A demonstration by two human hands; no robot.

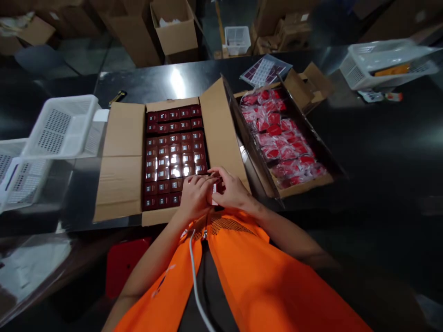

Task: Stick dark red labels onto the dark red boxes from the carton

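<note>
Close to my body, my left hand (195,194) and my right hand (232,188) meet over the near right corner of an open carton (126,157). Their fingers curl round a small box (214,190), of which a pale pinkish side shows between them; the rest is covered by the fingers. Inside the carton stand rows of small dark red boxes (175,138) with pale labels on top. To the right, a second carton (304,186) is filled with red items in clear plastic wrapping (273,129), their kind not clear.
White plastic baskets (57,154) stand at the left, and another white basket (358,69) at the far right. A yellow-and-black tool (118,97) lies behind the carton. Flat printed sheets (266,70) lie at the back. Raised carton flaps (221,124) stand between both cartons.
</note>
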